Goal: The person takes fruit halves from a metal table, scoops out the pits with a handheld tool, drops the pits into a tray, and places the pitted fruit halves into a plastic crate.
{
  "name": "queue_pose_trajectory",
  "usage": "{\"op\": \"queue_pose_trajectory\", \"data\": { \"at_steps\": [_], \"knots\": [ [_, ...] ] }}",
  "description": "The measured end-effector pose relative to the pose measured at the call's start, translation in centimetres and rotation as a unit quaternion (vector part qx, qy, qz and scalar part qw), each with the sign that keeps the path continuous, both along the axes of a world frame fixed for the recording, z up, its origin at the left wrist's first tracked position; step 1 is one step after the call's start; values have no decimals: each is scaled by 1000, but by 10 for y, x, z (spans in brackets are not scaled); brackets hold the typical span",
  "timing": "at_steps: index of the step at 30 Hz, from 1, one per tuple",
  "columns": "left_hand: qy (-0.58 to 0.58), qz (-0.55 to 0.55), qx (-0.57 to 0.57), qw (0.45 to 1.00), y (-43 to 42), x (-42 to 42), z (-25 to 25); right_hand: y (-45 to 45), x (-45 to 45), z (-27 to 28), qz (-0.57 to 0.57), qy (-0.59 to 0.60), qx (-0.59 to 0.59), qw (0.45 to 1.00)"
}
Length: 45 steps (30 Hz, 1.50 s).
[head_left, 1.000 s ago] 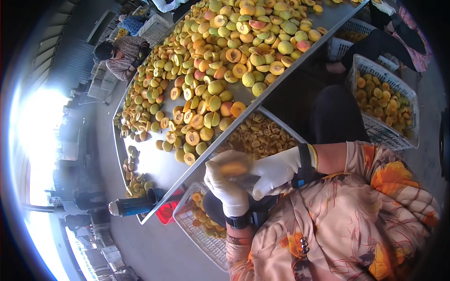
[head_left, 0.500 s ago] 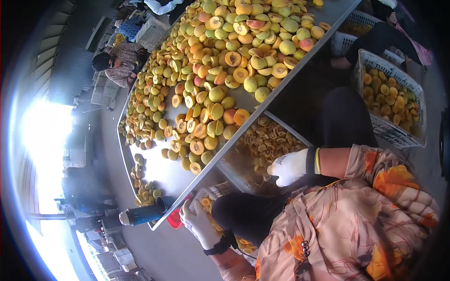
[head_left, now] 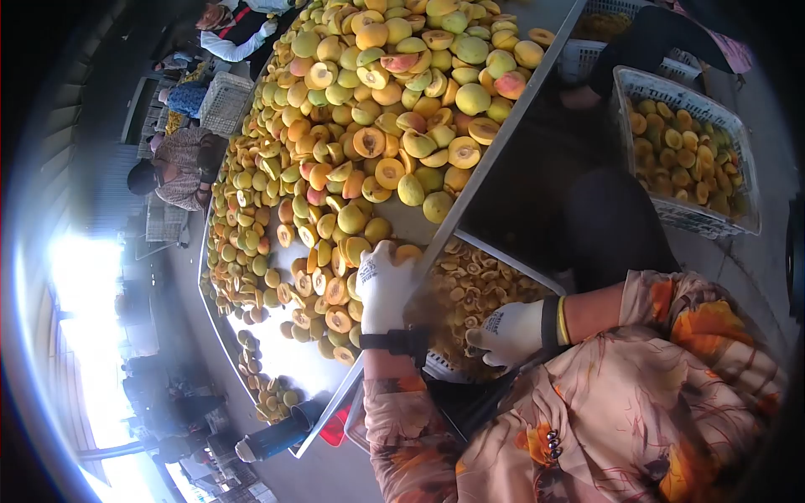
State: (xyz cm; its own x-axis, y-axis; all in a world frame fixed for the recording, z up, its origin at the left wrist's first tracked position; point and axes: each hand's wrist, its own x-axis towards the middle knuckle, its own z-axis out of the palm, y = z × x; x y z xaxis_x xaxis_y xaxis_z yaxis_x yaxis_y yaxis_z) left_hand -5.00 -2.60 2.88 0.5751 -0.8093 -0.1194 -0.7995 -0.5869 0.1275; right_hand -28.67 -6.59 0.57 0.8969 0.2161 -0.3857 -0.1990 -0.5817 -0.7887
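My left hand (head_left: 384, 289), in a white work glove, reaches over the near edge of the metal table (head_left: 503, 142). Its fingers touch the pile of yellow peaches (head_left: 369, 142), many cut in half with a hollow or pit showing. The fingertips are hidden among the fruit, so their grip is unclear. My right hand (head_left: 513, 334), also gloved, is curled above a crate of brownish curved scraps (head_left: 482, 285) below the table edge. Whatever it holds is too hard to make out.
On the right stands a white plastic crate (head_left: 746, 201) of peach halves, with another crate (head_left: 579, 60) behind it. A blue flask (head_left: 272, 440) and a red item (head_left: 335, 426) are at the table's lower corner. Other people (head_left: 180, 172) are beyond the far side.
My left hand has moved from below the table's corner up to the peaches at its near edge. My right hand stays over the crate of scraps. The view has shifted slightly.
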Motion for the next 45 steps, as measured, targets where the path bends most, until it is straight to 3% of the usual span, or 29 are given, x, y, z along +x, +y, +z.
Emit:
{"op": "queue_pose_trajectory", "data": {
  "at_steps": [4, 7, 8, 10, 11, 12, 13, 14, 17, 27, 32, 34, 36, 39, 40, 41, 43, 44, 45],
  "knots": [
    [105, 87, -187, 973, 29, 7, -13, -13, 4, 10, -78, -46, 31, 995],
    [278, 201, -358, 868, 69, -10, 6, -2, 6, -13, -162, -170, 82, 968],
    [325, 175, -439, 819, 81, -25, 12, 0, 10, -8, -183, -183, 103, 961],
    [364, 166, -490, 775, 99, -58, 31, 15, 17, -2, -227, -263, 187, 919],
    [253, 72, -443, 857, 115, -59, 23, 24, 18, 1, -217, -268, 203, 916],
    [123, -15, -406, 905, 132, -60, 15, 32, 18, 8, -208, -273, 219, 913],
    [280, 72, -449, 845, 133, -83, 28, 40, 17, 20, -200, -278, 235, 910],
    [409, 170, -504, 741, 133, -106, 41, 48, 13, 32, -199, -300, 235, 903],
    [508, 218, -555, 622, 151, -128, 44, 70, 6, 28, -162, -344, 164, 910],
    [352, 179, -668, 631, 173, -164, 51, 110, -10, 42, -162, -409, 78, 895],
    [345, 161, -659, 649, 179, -175, 72, 113, 0, 42, -76, -486, 182, 851],
    [368, 149, -643, 655, 182, -172, 69, 103, 0, 54, -39, -349, 252, 902],
    [380, 124, -620, 675, 181, -168, 66, 85, -13, 75, -15, -38, 315, 948],
    [363, 104, -593, 711, 177, -163, 64, 65, -21, 88, 19, 163, 483, 860],
    [351, 122, -593, 714, 175, -165, 61, 63, -19, 75, 27, 179, 488, 854],
    [339, 139, -593, 717, 174, -164, 59, 62, -19, 65, 26, 135, 444, 885],
    [190, 168, -535, 806, 191, -146, 44, 55, -16, 53, 36, 34, 319, 946],
    [284, 217, -571, 739, 208, -137, 47, 51, -13, 52, 42, -19, 233, 971],
    [372, 264, -597, 660, 228, -127, 51, 47, -15, 72, 28, 38, 145, 988]
  ]
}}
